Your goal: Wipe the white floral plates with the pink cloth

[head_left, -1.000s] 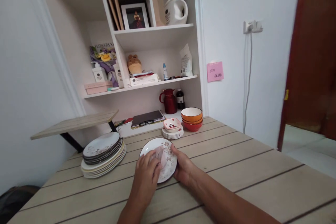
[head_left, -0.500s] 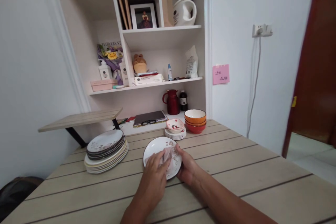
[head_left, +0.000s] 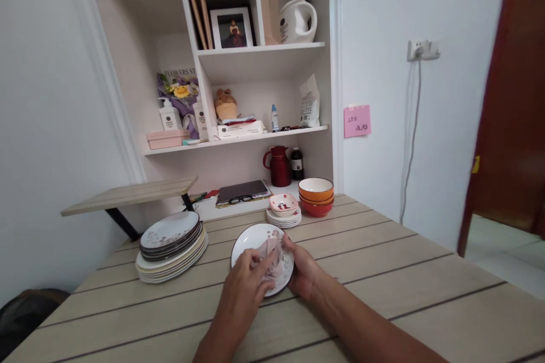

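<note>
A white plate (head_left: 251, 236) with a dark rim and a brownish flower pattern is tilted up slightly over the table in front of me. My right hand (head_left: 304, 268) grips its right edge, thumb on the upper face and fingers beneath. Against the plate's face, my left hand (head_left: 246, 283) presses a crumpled, pale pinkish cloth (head_left: 272, 252), its fingers bent around it. Part of the flower pattern is covered by the cloth and fingers.
Left stands a stack of plates (head_left: 170, 232) beside a small raised shelf (head_left: 128, 191). Behind my plate are small white dishes (head_left: 284, 218) under a pink strawberry-patterned bowl (head_left: 283, 203), and stacked orange and red bowls (head_left: 315, 195). A red jug (head_left: 280, 167) stands farther back.
My left hand has shifted slightly left and down on the plate, and more of the cloth shows. My right hand keeps its hold on the rim.
</note>
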The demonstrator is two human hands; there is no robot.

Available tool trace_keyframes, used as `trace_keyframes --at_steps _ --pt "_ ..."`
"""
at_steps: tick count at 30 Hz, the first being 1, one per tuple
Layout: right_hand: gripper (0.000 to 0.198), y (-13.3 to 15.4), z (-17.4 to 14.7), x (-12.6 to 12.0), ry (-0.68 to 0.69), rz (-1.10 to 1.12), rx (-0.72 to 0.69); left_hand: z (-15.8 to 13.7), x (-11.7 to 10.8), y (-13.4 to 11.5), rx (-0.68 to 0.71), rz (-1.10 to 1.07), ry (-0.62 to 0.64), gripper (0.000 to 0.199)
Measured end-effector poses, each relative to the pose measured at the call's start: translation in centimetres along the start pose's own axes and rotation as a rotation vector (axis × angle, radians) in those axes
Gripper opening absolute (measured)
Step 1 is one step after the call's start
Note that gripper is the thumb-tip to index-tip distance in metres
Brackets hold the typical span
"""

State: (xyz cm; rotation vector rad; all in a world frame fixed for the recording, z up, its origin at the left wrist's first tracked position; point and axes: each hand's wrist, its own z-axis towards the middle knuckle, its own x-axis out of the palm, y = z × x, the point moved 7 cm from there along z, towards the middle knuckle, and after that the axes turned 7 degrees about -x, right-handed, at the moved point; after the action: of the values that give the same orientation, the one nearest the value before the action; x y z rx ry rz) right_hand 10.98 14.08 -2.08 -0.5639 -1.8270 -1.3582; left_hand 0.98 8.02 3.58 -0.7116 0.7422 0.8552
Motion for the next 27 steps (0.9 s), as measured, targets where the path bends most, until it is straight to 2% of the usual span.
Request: trace_keyframes --at_steps 2,5,7,10,14,17,21,25,27 --pt "0.039 0.2 -0.2 0.1 -0.022 -0.059 -0.06 -0.1 0.3 -0.4 0.014 -0.006 0.064 0.058" --pt "0.029 0.7 -0.8 0.6 -0.032 -0.186 -0.153 -0.1 0.2 -1.3 0.065 -0.001 0.084 0.049" --pt "0.027 0.8 -1.2 1.0 -0.027 -0.243 -0.164 -0.1 -0.2 -2.1 0.133 0.044 0.041 0.045" --pt "0.032 0.5 -1.6 1.6 0.019 -0.276 -0.153 0.0 -1.0 -2.2 0.174 0.186 -0.095 0.043" --pt "0.039 -0.3 -1.6 1.8 0.054 -0.289 -0.112 0.3 -2.3 -0.1 0.025 0.379 -0.298 0.032" --pt "0.039 -0.5 -1.2 1.3 0.005 -0.236 -0.1 0.2 -2.7 1.7 -0.074 0.436 -0.363 0.026" --pt "0.041 -0.3 -0.8 0.5 -0.089 -0.083 -0.077 0.2 -2.0 1.6 -0.023 0.417 -0.308 0.021" --pt "0.043 0.3 -0.4 0.2 -0.081 -0.01 -0.081 0.0 -1.0 -0.7 0.108 0.291 -0.204 0.02" --pt "0.043 0.6 -0.1 0.0 -0.07 -0.006 -0.095 -0.2 -0.5 -1.9 0.171 0.23 -0.143 0.026"
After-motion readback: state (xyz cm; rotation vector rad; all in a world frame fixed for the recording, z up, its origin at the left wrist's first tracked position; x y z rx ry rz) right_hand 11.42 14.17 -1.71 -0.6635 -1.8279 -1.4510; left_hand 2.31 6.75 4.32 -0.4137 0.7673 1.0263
